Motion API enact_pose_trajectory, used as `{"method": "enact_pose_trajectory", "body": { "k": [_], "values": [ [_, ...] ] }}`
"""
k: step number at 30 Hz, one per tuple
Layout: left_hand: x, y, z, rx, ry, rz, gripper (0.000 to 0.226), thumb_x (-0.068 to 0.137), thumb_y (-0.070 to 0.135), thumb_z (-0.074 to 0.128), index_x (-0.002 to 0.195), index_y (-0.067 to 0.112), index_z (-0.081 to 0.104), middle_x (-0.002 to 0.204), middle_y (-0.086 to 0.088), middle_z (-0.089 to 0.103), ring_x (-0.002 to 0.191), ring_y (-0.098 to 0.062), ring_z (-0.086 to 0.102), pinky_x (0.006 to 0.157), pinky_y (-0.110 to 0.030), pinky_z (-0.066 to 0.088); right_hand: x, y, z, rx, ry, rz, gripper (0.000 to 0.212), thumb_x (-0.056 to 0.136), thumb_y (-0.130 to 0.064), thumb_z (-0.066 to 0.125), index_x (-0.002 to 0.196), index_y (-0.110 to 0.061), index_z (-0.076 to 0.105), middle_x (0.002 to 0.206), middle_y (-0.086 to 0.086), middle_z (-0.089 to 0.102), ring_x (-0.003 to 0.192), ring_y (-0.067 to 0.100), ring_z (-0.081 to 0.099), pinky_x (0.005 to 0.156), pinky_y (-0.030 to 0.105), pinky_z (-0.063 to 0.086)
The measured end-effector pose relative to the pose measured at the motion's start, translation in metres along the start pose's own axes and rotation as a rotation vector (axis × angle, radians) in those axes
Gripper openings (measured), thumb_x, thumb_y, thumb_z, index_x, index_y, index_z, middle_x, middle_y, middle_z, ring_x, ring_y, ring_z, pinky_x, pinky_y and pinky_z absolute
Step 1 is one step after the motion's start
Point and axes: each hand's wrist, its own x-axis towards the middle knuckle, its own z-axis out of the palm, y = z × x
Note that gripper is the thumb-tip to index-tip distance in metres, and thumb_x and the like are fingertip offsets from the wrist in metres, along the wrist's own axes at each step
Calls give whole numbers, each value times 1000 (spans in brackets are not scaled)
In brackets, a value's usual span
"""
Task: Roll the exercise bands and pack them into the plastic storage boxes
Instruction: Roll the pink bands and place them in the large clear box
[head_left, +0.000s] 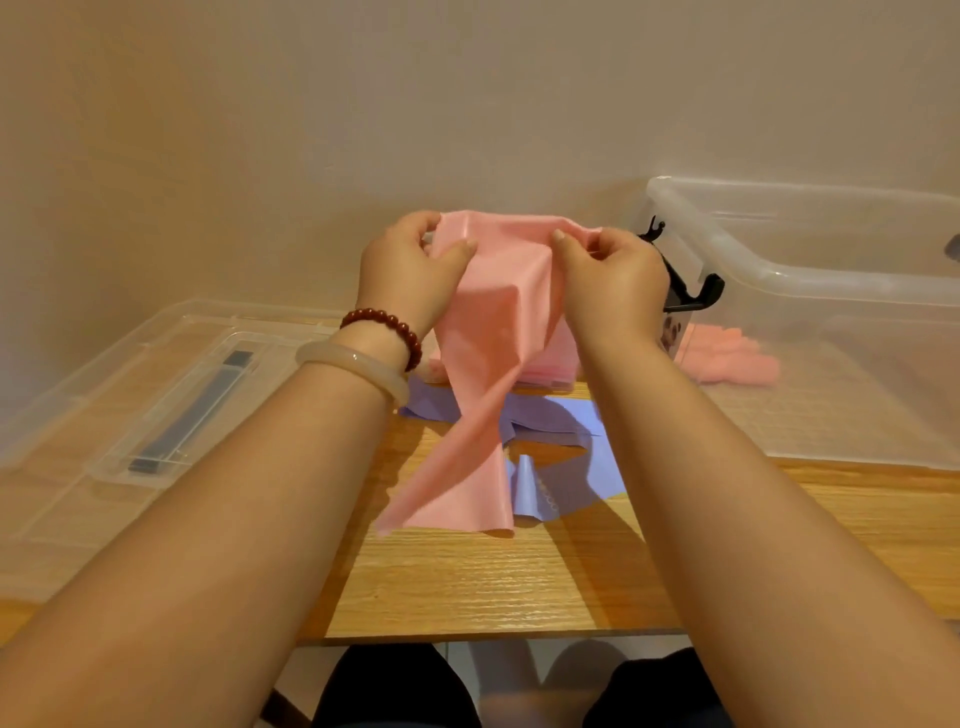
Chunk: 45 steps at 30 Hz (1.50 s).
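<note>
A pink exercise band (501, 312) hangs in the air above the wooden table (493, 582). My left hand (410, 270) pinches its top left corner and my right hand (613, 280) pinches its top right corner. The band's lower end twists down and trails on the table. A purple band (561, 431) lies flat under it. A clear plastic storage box (810, 270) stands at the right, with pink rolled bands (732, 358) showing through its wall.
The box's clear lid (156, 395) with a dark handle lies at the left of the table. More folded pink material (550, 364) lies behind the hanging band. A wall stands close behind the table. My knees show below the front edge.
</note>
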Motion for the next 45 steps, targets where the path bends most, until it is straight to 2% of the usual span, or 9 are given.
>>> {"method": "enact_pose_trajectory", "body": {
  "k": [5,15,21,25,28,30,36,40,45],
  "values": [
    [4,-12,7,368,-82,80,38,92,35,59,98,-1,67,104,-25,62,99,-40,58,85,-41,47,7,20,15,-103,-68,103,27,82,-36,73,86,-12,62,83,4,65,75,24,64,66,36,53],
    [-11,-21,9,171,44,67,39,90,30,66,123,11,60,125,-8,48,106,-22,55,91,-25,42,-4,26,13,-57,22,31,44,78,-25,77,100,-23,39,112,5,51,79,37,66,70,49,56],
    [-38,-39,9,98,124,-11,22,88,31,66,98,16,53,102,-1,51,88,-16,51,76,-22,39,-31,41,1,-179,35,-1,31,85,-33,70,91,-15,46,94,1,55,79,19,51,56,24,29],
    [-53,-53,12,138,-44,-234,41,86,41,67,114,13,53,101,2,56,93,-15,54,75,-25,39,-50,61,6,-173,-98,176,44,84,-45,71,104,-13,49,90,0,58,80,26,65,59,31,45],
    [-58,-58,14,82,-221,-288,29,91,34,63,111,13,60,97,2,62,91,-18,61,72,-29,47,-54,72,9,-77,-228,286,29,83,-34,72,74,-16,51,73,4,60,71,34,67,66,50,57],
    [-59,-58,11,-30,-220,-298,21,93,29,59,92,8,65,88,-8,66,85,-28,65,73,-40,56,-54,71,7,-11,-251,238,37,83,-26,70,59,-12,47,61,7,53,63,34,59,64,44,55],
    [-44,-34,-2,-262,-4,-194,14,95,29,58,89,18,64,75,5,61,67,-11,55,64,-28,48,-42,45,0,187,-72,92,17,94,-37,53,82,-26,53,73,-3,55,69,16,52,67,38,46],
    [-20,-14,-5,-190,77,-103,18,92,31,62,96,14,69,77,7,63,67,-5,55,65,-21,49,-23,21,-2,162,-2,34,9,97,-28,53,90,-23,57,75,-12,56,67,4,51,58,13,39],
    [-2,-5,-2,83,-51,-55,19,96,25,57,107,13,67,97,-1,61,92,-17,56,93,-29,47,-1,8,2,-33,-76,80,30,89,-13,48,113,-19,65,102,1,66,90,20,60,79,32,49]
  ]
}}
